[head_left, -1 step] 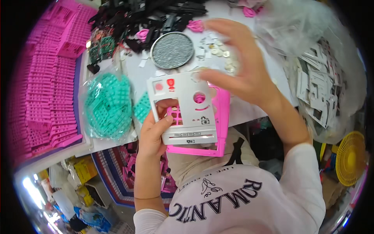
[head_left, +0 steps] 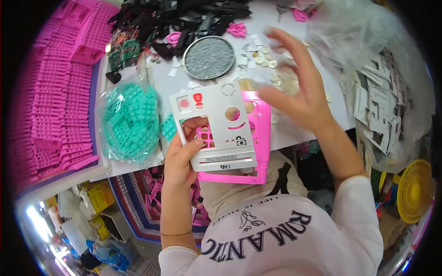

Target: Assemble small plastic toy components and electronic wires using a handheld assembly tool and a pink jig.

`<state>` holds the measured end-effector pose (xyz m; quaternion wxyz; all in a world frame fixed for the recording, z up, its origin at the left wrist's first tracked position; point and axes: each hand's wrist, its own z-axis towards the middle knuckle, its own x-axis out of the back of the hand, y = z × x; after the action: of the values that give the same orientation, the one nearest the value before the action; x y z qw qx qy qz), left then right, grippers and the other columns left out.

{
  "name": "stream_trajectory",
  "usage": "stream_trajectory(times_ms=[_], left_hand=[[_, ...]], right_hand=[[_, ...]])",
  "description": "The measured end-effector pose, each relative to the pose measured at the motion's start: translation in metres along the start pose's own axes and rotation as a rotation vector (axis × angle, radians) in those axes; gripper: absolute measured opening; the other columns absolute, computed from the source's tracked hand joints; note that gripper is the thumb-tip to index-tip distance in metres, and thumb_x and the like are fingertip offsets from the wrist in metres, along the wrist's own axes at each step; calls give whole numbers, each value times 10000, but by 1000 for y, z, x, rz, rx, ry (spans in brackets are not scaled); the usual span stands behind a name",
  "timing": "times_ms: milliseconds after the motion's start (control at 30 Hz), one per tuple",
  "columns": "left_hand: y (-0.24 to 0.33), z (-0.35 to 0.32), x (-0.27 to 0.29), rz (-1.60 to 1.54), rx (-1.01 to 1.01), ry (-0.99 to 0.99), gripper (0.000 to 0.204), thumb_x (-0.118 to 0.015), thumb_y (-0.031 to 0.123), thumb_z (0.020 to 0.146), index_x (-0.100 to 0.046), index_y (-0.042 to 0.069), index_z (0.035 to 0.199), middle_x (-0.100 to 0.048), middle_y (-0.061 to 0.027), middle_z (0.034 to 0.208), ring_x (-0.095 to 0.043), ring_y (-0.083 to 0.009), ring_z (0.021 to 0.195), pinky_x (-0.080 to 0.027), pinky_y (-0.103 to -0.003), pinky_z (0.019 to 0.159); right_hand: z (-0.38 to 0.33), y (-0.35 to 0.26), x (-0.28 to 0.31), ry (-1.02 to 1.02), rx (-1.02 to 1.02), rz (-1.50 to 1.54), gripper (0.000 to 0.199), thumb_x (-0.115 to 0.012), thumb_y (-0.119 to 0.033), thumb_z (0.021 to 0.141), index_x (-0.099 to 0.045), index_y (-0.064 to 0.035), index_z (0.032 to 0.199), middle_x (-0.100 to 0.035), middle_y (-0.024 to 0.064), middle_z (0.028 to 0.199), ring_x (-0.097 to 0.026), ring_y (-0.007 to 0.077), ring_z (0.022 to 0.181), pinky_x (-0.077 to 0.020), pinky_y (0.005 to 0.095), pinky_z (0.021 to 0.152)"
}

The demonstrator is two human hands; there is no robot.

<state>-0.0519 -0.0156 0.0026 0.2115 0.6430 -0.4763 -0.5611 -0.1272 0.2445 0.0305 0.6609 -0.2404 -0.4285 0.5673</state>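
Observation:
My left hand (head_left: 180,154) is closed on the left edge of a white plastic faceplate (head_left: 221,122) and a pink plastic frame (head_left: 262,138) behind it. The faceplate has a rectangular window, a round hole, a thin slot near its bottom and printed red and black marks. It lies askew over the frame, whose right side and lower edge stick out. Above the frame's upper right, my right hand (head_left: 299,92) is raised with thumb and fingers apart. Nothing shows between its fingers, though the fingertips are blurred.
A round tin (head_left: 209,57) of fine silvery pieces stands beyond the faceplate, with pale discs (head_left: 264,57) beside it. A bag of turquoise keypads (head_left: 130,122) and stacked pink parts (head_left: 64,106) are left. Black parts (head_left: 184,20) lie far back; bagged white panels (head_left: 377,101) are right.
My right hand has drawn off to the right, away from the faceplate's top edge. The faceplate's top has tilted slightly left, showing more of the pink frame.

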Motion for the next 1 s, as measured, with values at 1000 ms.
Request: stream_trajectory(times_ms=[1000], left_hand=[[-31,-19,-11,669,-438,350,1001,-838,106,683,-312,-6,1527,-401,-93,1244,-546,-199,1136,-529,-324,905]], right_hand=[[-64,-20,-49,-228,-638,830,408,-472,-343,1068,-563,14,1245,-658,57,1101,-605,83,971,-500,246,847]])
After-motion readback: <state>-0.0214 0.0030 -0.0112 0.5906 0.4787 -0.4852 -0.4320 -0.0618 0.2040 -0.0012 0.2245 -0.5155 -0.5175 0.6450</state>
